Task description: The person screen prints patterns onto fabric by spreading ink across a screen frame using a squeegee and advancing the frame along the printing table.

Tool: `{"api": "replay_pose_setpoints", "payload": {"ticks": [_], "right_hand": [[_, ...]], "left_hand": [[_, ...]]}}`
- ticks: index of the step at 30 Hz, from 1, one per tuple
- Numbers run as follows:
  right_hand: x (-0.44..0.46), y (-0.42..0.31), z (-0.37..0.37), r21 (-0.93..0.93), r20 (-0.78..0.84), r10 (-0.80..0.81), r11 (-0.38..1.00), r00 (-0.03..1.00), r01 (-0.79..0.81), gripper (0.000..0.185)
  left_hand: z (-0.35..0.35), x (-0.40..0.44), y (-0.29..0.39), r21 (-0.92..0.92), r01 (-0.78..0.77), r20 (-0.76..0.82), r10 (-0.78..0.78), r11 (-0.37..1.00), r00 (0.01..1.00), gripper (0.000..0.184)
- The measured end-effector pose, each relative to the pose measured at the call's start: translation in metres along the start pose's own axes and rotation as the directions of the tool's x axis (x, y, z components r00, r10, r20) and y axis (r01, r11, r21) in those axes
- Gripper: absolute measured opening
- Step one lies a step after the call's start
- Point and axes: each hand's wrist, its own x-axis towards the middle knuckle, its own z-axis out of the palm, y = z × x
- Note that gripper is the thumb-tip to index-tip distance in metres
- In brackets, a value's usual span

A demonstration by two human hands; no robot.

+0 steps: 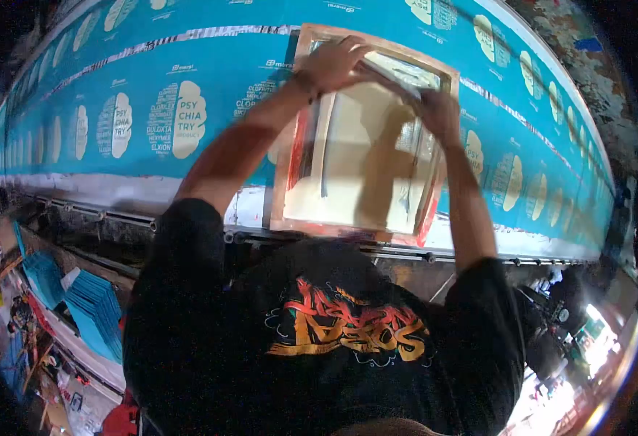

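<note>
A wooden-framed printing screen [283,185] lies on the blue printed fabric, tilted slightly in view. Pale cream ink [348,131] coats much of its mesh. Across the far part of the screen runs a squeegee [390,81], gripped at both ends. My left hand [337,64] is closed over its left end, close to the far edge of the frame. At the other end my right hand [439,112] is wrapped round it, somewhat blurred. Both hands cast shadows on the mesh, and the squeegee's blade edge is hard to make out.
Blue fabric [221,91] with rows of cream brain-shaped prints covers the long table. A metal rail [105,212] runs along the near table edge. Below left, stacked blue pieces [90,309] sit on a lower shelf. My black printed shirt [348,327] fills the foreground.
</note>
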Motion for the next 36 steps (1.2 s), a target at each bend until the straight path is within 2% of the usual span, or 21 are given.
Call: {"api": "replay_pose_setpoints", "payload": {"ticks": [1,3,5,6,7,8,9,11,12,14,17,19,20,23,24,26,30,33,34,35,36], "right_hand": [[0.033,0.010,-0.002,0.056,-0.048,-0.091,0.994,0.995,0.094,0.048],[0.077,0.033,0.011,0.143,-0.222,-0.193,0.963,0.956,0.227,0.038],[0.081,0.050,0.061,-0.016,-0.203,-0.066,0.998,0.977,0.064,0.032],[0.037,0.020,0.061,-0.174,-0.401,-0.182,0.977,0.897,0.121,0.030],[0.018,0.037,0.120,-0.153,-0.413,-0.156,0.983,0.898,0.100,0.032],[-0.030,-0.009,0.087,-0.078,-0.255,0.020,0.996,0.967,-0.041,0.039],[-0.077,-0.019,0.085,-0.033,-0.302,-0.076,0.997,0.950,0.069,0.049],[-0.161,-0.042,0.090,-0.178,-0.016,-0.010,0.984,1.000,0.007,0.056],[-0.203,-0.054,0.093,-0.255,0.128,0.023,0.967,0.992,0.011,0.060],[-0.268,-0.078,0.080,0.039,0.041,0.024,0.999,0.999,-0.026,0.056],[-0.305,-0.087,0.075,0.087,-0.048,-0.013,0.996,0.999,0.017,0.054],[-0.294,-0.082,0.064,0.108,-0.126,-0.074,0.990,0.989,0.088,0.046],[-0.290,-0.082,0.050,0.102,-0.100,-0.071,0.991,0.992,0.082,0.039],[-0.296,-0.081,0.036,0.157,-0.047,-0.082,0.984,0.995,0.089,0.042],[-0.304,-0.079,0.046,0.114,-0.030,-0.086,0.990,0.996,0.088,0.044],[-0.325,-0.080,0.055,0.132,-0.047,-0.078,0.988,0.996,0.083,0.042],[-0.302,-0.068,0.070,0.144,-0.158,-0.111,0.980,0.981,0.134,0.047],[-0.203,-0.049,0.068,0.017,-0.018,-0.024,1.000,1.000,0.024,0.038],[-0.165,-0.010,0.144,0.034,-0.268,-0.025,0.999,0.963,0.035,0.037],[-0.113,-0.027,0.079,0.091,-0.147,0.057,0.995,0.987,-0.044,0.035],[-0.072,-0.026,0.059,0.085,-0.146,0.099,0.993,0.984,-0.087,0.033]], "left_hand": [[0.001,0.033,-0.017,-0.012,0.037,0.243,-0.032,0.999,0.969,0.067],[0.016,0.059,-0.030,-0.015,0.164,0.291,-0.152,0.986,0.945,0.063],[0.029,0.039,-0.014,-0.047,0.188,0.237,-0.171,0.981,0.956,0.063],[0.047,0.013,-0.007,-0.073,0.217,0.189,-0.200,0.973,0.961,0.062],[0.074,-0.027,-0.002,-0.066,0.071,0.030,-0.070,0.995,0.997,0.064],[0.066,-0.060,0.025,0.003,0.087,0.086,-0.087,0.996,0.992,0.057],[0.062,-0.094,0.059,-0.052,0.137,0.078,-0.132,0.989,0.988,0.053],[0.036,-0.157,0.136,-0.016,0.293,0.221,-0.282,0.956,0.933,0.053],[0.044,-0.196,0.157,0.051,0.175,0.164,-0.181,0.983,0.970,0.056],[0.018,-0.239,0.209,0.058,0.182,0.264,-0.191,0.982,0.946,0.050],[-0.003,-0.256,0.249,0.003,0.367,0.412,-0.336,0.930,0.847,0.039],[0.009,-0.262,0.219,-0.305,0.328,0.226,-0.266,0.894,0.937,0.033],[0.011,-0.263,0.213,-0.451,0.579,0.243,-0.531,0.680,0.812,0.033],[0.007,-0.249,0.173,-0.443,0.609,-0.045,-0.694,0.658,0.718,0.046],[0.007,-0.254,0.159,-0.006,0.621,-0.205,-0.609,0.784,0.766,0.050],[0.024,-0.280,0.121,0.431,0.564,-0.304,-0.475,0.704,0.826,0.053],[0.038,-0.300,0.101,-0.030,0.630,-0.170,-0.625,0.776,0.762,0.057],[0.101,-0.359,0.043,-0.637,0.712,0.167,-0.848,0.296,0.503,0.061],[0.095,-0.352,0.058,-0.633,0.685,0.111,-0.834,0.360,0.541,0.063],[0.082,-0.340,0.077,-0.625,0.655,0.053,-0.814,0.424,0.578,0.066],[0.034,-0.297,0.105,-0.336,0.736,0.026,-0.776,0.587,0.630,0.075]]}}
